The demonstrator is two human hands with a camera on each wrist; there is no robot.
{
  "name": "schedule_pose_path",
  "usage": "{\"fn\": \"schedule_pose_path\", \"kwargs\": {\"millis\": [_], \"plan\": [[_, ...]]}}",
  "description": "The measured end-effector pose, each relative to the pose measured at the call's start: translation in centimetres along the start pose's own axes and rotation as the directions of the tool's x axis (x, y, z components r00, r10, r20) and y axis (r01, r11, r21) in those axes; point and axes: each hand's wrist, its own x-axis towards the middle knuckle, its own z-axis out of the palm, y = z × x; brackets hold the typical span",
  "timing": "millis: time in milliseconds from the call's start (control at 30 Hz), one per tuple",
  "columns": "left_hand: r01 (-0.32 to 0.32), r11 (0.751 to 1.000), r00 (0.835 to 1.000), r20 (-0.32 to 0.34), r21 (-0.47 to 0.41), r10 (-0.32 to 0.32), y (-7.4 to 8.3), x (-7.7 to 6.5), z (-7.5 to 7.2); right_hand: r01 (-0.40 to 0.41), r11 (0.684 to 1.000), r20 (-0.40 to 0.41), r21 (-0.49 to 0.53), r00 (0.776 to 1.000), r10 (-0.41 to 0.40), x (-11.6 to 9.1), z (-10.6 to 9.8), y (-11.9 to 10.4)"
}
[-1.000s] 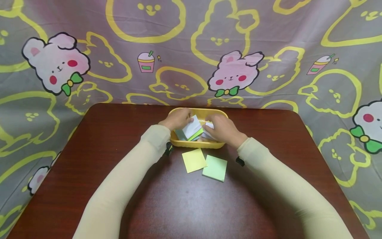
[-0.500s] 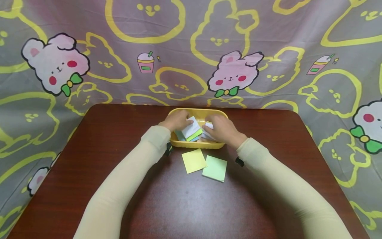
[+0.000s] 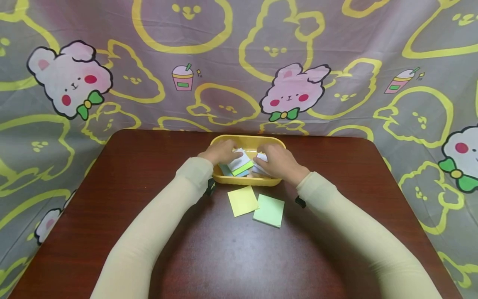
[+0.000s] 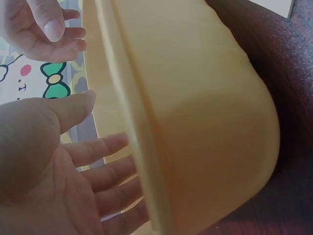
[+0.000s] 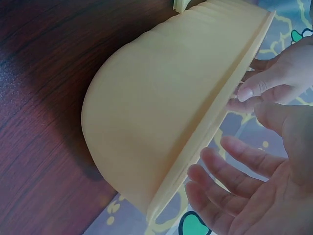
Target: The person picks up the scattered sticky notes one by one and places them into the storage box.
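A yellow plastic basket (image 3: 246, 181) stands at the table's far edge. It holds several sticky note pads: a white one with a bright green layer below (image 3: 240, 161), a blue one (image 3: 243, 173), and white paper (image 3: 262, 157) partly covered by the right hand. My left hand (image 3: 223, 152) reaches into its left side, thumb by the white-green pad; in the left wrist view this hand (image 4: 63, 181) has loosely extended fingers holding nothing. My right hand (image 3: 278, 160) is over the basket's right side. The right wrist view shows that hand (image 5: 239, 196) with spread, relaxed fingers and nothing gripped.
In front of the basket, a yellow sticky note pad (image 3: 242, 201) overlaps the corner of a light green pad (image 3: 269, 211). Beneath everything is a dark red-brown wooden table (image 3: 239, 265). A cartoon-printed cloth (image 3: 224, 62) hangs behind and along the sides.
The white-and-green pad has tipped down flatter onto the blue pad in the basket, and my left hand has lowered slightly. My right hand and the two pads on the table look unmoved.
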Motion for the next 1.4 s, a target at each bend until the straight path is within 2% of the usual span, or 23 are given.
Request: {"fn": "schedule_pose_path", "kwargs": {"millis": [167,633,1133,1400], "plan": [[-0.011,0.999,1.0,-0.022,0.033,0.012,0.1,-0.1,-0.1,0.001,1.0,0.0,-0.002,1.0,-0.001,-0.1,-0.2,0.0],[0.011,0.994,0.988,-0.152,0.104,0.005,0.7,-1.4,-0.3,-0.016,1.0,-0.003,0.016,1.0,0.016,-0.4,-0.3,0.1],[-0.023,0.994,0.979,-0.198,0.103,0.043,0.8,-2.8,-0.5,-0.007,1.0,-0.037,0.02,0.999,0.008,-1.3,-0.3,0.0],[-0.036,0.993,0.973,-0.222,0.114,0.061,0.8,-3.5,-0.5,0.024,1.0,-0.065,0.012,0.998,-0.023,-1.7,-0.6,-0.3]]}}
